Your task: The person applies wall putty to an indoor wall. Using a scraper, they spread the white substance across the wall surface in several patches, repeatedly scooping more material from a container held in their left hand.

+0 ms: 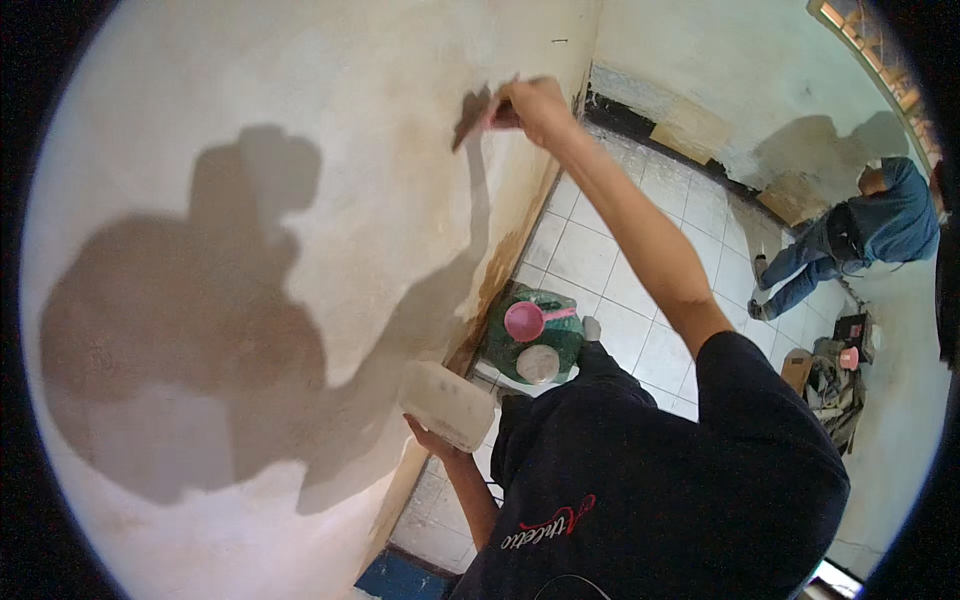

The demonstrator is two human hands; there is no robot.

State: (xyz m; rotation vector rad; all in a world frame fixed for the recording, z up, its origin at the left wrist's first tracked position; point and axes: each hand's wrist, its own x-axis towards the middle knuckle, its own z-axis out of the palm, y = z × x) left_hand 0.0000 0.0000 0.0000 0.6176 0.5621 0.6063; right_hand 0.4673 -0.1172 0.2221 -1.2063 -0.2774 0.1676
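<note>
From where I stand, the step in hand looks like smoothing or coating the pale cream, stained wall [380, 80]. The right grip [540, 108] pinches a thin, dark reddish flat tool [468, 122], blurred, its blade end just left of the knuckles; whether it touches the wall, I can't tell. Well below, the left grip [436, 439] is wrapped round the lower edge of a whitish, boxy, plastic-looking tub [447, 405], near the wall. Right of and above that grip lies a round-bowled pink dipper [524, 321]. The next stroke, I'd judge, calls for a low blade angle, even pressure and a level tub.
</note>
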